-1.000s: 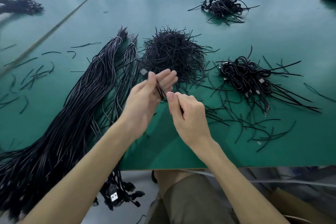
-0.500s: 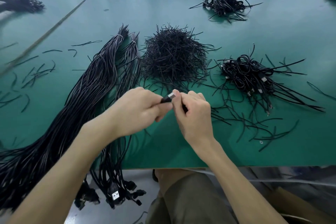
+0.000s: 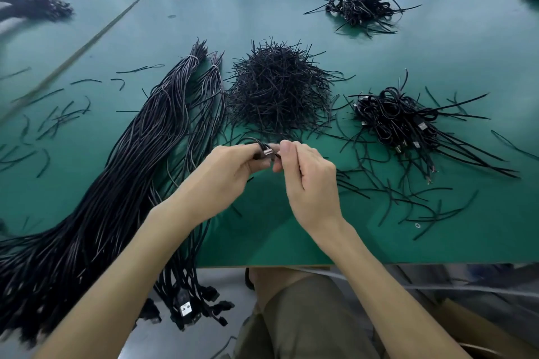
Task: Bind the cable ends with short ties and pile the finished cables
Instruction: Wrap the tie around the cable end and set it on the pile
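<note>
— Where is the cable (image 3: 256, 141)?
— Above the table (image 3: 291, 242), just on my side of the heap of ties (image 3: 277, 87). The fingers of my left hand (image 3: 230, 172) are curled around its folded end; my right hand (image 3: 309, 181) pinches it beside the metal plug (image 3: 267, 151).
— And the finished cables (image 3: 390, 119)?
— Piled at the right.

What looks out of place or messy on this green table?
Loose short ties lie scattered away from the tie heap, at left and front right of the table. The long cable bundle overhangs the front edge, its connectors dangling.
</note>
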Action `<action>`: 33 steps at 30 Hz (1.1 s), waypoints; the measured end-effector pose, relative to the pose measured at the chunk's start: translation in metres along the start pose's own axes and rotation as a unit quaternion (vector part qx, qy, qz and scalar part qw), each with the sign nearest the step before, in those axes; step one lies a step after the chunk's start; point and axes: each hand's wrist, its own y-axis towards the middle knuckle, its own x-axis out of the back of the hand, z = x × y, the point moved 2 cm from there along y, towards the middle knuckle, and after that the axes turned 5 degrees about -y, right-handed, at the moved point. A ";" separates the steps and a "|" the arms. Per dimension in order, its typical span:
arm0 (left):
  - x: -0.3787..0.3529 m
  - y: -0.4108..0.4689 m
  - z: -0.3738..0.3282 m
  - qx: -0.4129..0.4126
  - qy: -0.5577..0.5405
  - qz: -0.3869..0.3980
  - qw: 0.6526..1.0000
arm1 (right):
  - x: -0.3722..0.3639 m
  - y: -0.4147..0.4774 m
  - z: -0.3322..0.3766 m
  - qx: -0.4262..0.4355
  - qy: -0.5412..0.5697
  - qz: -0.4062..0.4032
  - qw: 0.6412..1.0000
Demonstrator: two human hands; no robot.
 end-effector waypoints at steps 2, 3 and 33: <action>-0.005 0.002 -0.002 0.017 -0.094 -0.030 0.995 | 0.000 -0.001 0.002 0.014 -0.007 0.008 1.000; -0.008 0.003 -0.003 0.029 -0.161 -0.047 0.985 | -0.001 -0.001 0.003 0.025 -0.017 0.013 0.999; -0.018 -0.002 -0.003 0.069 -0.582 -0.001 0.810 | -0.007 0.000 0.004 0.008 0.027 0.144 0.989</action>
